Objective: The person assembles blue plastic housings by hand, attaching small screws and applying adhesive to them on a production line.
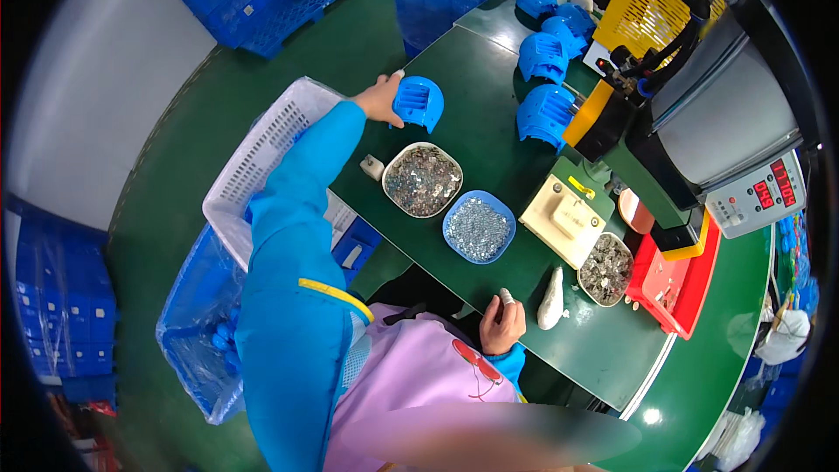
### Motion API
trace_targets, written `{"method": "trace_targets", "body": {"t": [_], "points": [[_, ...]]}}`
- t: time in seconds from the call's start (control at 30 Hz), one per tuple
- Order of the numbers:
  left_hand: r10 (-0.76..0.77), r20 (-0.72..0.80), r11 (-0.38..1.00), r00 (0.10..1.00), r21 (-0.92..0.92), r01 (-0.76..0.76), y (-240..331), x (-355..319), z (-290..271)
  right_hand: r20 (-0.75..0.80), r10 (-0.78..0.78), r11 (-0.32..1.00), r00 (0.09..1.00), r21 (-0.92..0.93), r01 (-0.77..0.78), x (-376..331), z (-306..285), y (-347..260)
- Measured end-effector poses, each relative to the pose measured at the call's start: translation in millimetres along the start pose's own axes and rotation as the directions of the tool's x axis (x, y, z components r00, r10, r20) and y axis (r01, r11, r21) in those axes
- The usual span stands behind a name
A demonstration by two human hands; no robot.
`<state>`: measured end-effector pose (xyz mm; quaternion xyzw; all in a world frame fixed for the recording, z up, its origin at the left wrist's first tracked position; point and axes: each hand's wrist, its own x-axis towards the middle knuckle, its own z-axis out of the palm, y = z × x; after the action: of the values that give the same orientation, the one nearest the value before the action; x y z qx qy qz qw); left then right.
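Observation:
My left arm reaches out to the far left of the green table, and my left hand (pixel 381 101) is closed on the left edge of a blue plastic housing (pixel 419 103) with a slotted inside. My right hand (pixel 502 325) rests low at the near table edge, fingers curled in, white tape on one fingertip; anything inside it is hidden. Between the hands stand a white bowl of small mixed metal parts (pixel 423 180) and a blue bowl of small silvery parts (pixel 479 227). A small white block (pixel 372 167) sits beside the white bowl.
Several blue housings (pixel 544 114) line the table's far side, near a co-worker's gloved hand (pixel 581 0). To the right are a machine (pixel 730 114) over a cream fixture (pixel 564 220), a white wrapped object (pixel 551 299), another bowl (pixel 605 269) and a red bin (pixel 673 284). A white basket (pixel 249 153) stands left.

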<state>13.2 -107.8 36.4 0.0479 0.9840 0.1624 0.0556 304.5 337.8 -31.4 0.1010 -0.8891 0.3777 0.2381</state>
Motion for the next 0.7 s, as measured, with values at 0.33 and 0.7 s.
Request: {"method": "trace_targets", "body": {"t": [0.33, 0.7], "points": [[-0.124, -0.078, 0.991, 0.989, -0.051, 0.12, 86, 119, 15, -0.001, 0.016, 0.999, 1.0, -0.051, -0.016, 10, 3, -5], [-0.421, -0.396, 0.9, 0.816, -0.298, 0.32, 121, 288, 58, -0.08, 0.042, 0.99, 0.996, -0.129, -0.052, -1, 13, -2]]}}
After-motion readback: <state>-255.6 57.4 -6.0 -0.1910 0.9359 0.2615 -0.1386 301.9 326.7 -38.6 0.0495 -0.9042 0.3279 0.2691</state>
